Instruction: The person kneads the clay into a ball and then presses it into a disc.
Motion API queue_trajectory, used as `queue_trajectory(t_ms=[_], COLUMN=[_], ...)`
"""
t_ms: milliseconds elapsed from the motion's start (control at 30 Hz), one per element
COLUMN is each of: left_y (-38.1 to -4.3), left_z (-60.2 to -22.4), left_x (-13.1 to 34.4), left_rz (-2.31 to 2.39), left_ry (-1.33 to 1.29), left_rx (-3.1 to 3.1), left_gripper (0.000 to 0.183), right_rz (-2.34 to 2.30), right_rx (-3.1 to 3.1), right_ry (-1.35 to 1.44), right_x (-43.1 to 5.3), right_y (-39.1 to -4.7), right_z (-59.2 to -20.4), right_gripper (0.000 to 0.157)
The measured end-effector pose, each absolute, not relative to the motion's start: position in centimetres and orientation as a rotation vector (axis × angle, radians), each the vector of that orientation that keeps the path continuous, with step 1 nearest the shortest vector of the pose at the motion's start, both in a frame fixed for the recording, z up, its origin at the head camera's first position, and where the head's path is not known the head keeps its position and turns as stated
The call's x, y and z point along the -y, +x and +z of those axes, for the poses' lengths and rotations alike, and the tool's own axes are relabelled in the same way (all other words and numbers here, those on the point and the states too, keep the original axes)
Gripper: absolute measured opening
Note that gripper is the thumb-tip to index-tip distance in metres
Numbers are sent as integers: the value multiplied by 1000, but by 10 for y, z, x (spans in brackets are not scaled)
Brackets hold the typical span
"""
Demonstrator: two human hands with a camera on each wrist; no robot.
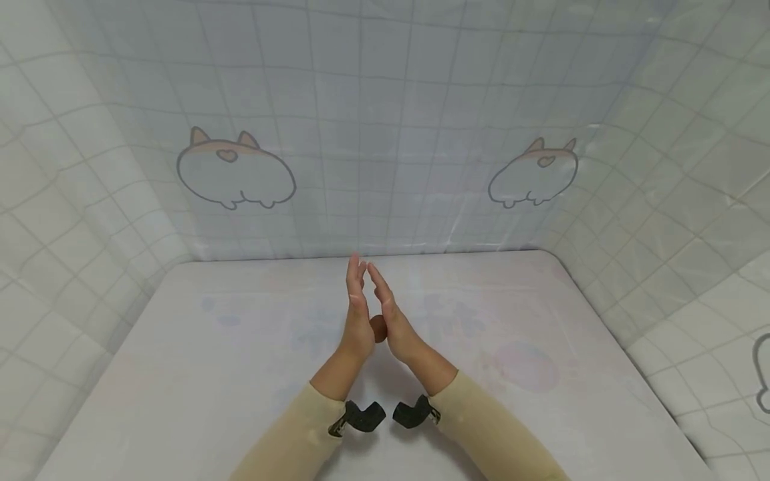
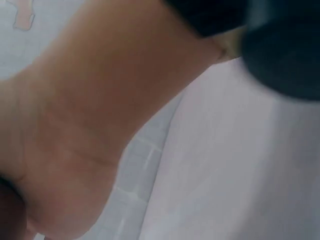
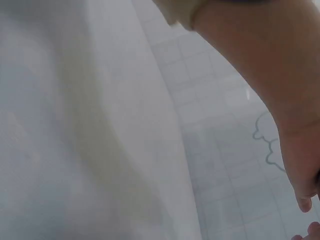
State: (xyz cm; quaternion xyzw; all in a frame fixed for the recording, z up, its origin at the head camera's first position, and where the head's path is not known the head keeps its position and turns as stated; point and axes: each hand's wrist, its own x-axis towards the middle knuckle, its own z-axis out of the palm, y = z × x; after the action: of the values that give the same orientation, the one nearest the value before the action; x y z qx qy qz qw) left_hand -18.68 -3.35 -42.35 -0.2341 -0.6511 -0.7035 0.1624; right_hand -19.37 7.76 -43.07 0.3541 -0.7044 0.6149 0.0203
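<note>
A small brown ball (image 1: pixel 378 329) sits between the palms of my two hands, near the heels. My left hand (image 1: pixel 357 324) presses on it from the left, its fingers straight and pointing away from me. From the other side my right hand (image 1: pixel 402 331) presses on it, also with straight fingers. The fingertips lean close together at the top. In the left wrist view, part of the brown ball (image 2: pixel 11 212) shows at the lower left edge beside the left palm. Only the right hand's edge (image 3: pixel 300 155) and a few fingertips appear in the right wrist view.
Both hands are above a pale table (image 1: pixel 240 374) with faint coloured patches. A grid-patterned sheet (image 1: pixel 385 133) with printed animal outlines rises behind and along both sides. Dark wrist cameras (image 1: pixel 365 417) are strapped over cream sleeves (image 1: pixel 295 434).
</note>
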Motion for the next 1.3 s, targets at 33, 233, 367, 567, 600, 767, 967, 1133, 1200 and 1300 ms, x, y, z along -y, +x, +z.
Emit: queue_trajectory(t_ms=[33, 233, 367, 567, 600, 767, 967, 1133, 1200, 1300], left_y=[-188, -197, -198, -191, -189, -177, -168, -163, -162, -162], left_z=[-423, -423, -429, -442, -444, -444, -441, -438, -435, -428], left_x=[35, 43, 47, 43, 42, 37, 35, 36, 37, 37], left_rz=[-2012, -2030, -2022, -1921, -1908, -1960, -2038, -2058, -2076, -2095], left_ry=[-652, -564, -555, -744, -788, -917, -1003, -1012, -977, -912], left_rx=[1828, 1738, 1855, 2041, 2047, 2041, 1985, 1942, 1922, 1889], left_gripper=[100, 100, 95, 91, 91, 86, 82, 86, 88, 91], right_rz=[1888, 1871, 1831, 1833, 1845, 1859, 1851, 1904, 1922, 1949], right_rx=[2174, 2080, 1988, 1940, 1955, 2044, 2109, 2201, 2227, 2223], right_ry=[1124, 1228, 1258, 1136, 1101, 962, 883, 840, 852, 891], right_x=[-77, -73, -71, -72, -73, -77, -80, -80, -79, -77], right_y=[-192, -181, -177, -176, -177, -180, -185, -188, -188, -187], right_z=[-431, -430, -423, -412, -410, -405, -403, -408, -413, -422], right_gripper=[94, 90, 89, 92, 93, 94, 94, 90, 87, 86])
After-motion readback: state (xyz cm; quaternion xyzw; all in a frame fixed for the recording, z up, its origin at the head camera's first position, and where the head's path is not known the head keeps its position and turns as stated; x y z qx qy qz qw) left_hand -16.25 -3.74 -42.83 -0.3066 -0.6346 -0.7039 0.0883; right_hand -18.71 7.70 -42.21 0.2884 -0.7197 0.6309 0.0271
